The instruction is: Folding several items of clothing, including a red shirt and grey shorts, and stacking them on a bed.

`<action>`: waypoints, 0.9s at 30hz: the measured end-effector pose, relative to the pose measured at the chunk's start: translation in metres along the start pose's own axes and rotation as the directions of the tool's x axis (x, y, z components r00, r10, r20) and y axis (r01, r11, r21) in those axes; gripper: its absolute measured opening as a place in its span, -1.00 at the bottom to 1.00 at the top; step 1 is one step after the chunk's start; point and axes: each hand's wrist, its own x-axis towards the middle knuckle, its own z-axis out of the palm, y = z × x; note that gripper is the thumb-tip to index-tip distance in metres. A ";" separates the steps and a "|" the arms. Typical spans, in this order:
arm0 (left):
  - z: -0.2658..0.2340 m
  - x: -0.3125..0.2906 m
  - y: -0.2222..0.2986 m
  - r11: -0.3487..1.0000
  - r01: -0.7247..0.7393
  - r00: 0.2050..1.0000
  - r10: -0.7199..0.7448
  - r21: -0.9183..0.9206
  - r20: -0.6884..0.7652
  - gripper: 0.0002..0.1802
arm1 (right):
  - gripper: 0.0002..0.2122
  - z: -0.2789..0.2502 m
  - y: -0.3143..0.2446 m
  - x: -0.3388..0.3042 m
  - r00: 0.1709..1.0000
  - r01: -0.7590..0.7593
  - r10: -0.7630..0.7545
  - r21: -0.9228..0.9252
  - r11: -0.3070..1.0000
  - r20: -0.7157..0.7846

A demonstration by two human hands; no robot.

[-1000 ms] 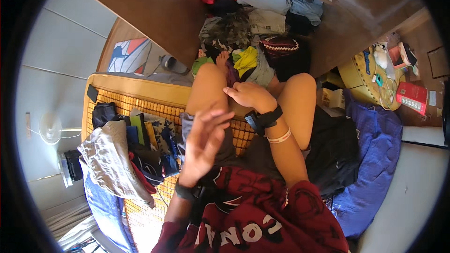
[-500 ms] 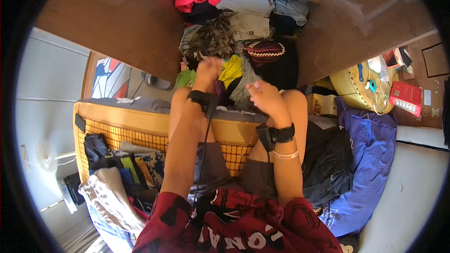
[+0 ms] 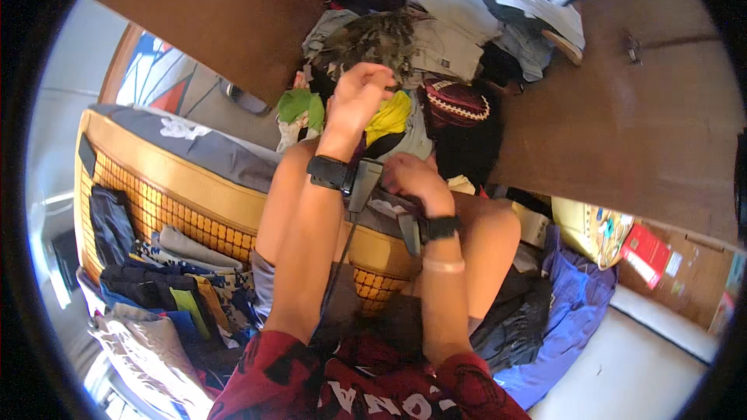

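My left hand [image 3: 359, 99] hovers over the heap of clothes inside the wardrobe, its fingers curled in; whether anything is in them I cannot make out. Just beneath it lies a bright yellow cloth [image 3: 389, 118], with a green cloth [image 3: 301, 107] to its left. A camouflage garment [image 3: 373, 40] is crumpled behind the hand. My right hand [image 3: 416, 179] is low over my lap, close to the bed edge, bent downward and smeared by motion, so its fingers are unclear. Right of the yellow cloth sits a dark red item with pale stitching [image 3: 457, 103].
Brown wardrobe doors stand at the left [image 3: 218, 23] and right [image 3: 607, 124]. Folded clothes [image 3: 167, 288] lie on the bed at my left. Black cloth [image 3: 513, 319] and a blue-purple cloth [image 3: 564, 303] lie at my right. A red box [image 3: 647, 255] is farther right.
The view has turned and tilted. My left hand has shifted right and up over the clothes; my right hand has dropped inward toward my lap.
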 end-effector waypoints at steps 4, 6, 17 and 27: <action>-0.014 -0.007 0.031 0.979 0.108 0.968 -0.064 -0.173 0.241 -0.66 | -0.66 0.011 0.034 0.118 0.976 -0.195 0.210 0.206 0.959 -0.052; -0.035 -0.012 0.037 0.972 0.117 0.973 -0.071 -0.203 0.221 -0.65 | -0.62 0.015 0.072 0.148 0.982 -0.130 0.126 -0.023 0.991 -0.138; -0.100 -0.022 0.055 0.968 -0.047 0.962 -0.023 -0.246 -0.271 -0.58 | -0.43 0.026 0.142 0.181 0.922 -0.348 0.039 -0.779 0.521 -0.386; -0.058 -0.007 0.049 0.949 0.039 0.989 -0.081 -0.313 -0.124 -0.58 | -0.72 -0.060 0.194 0.223 0.990 -0.044 0.094 0.402 0.915 -0.106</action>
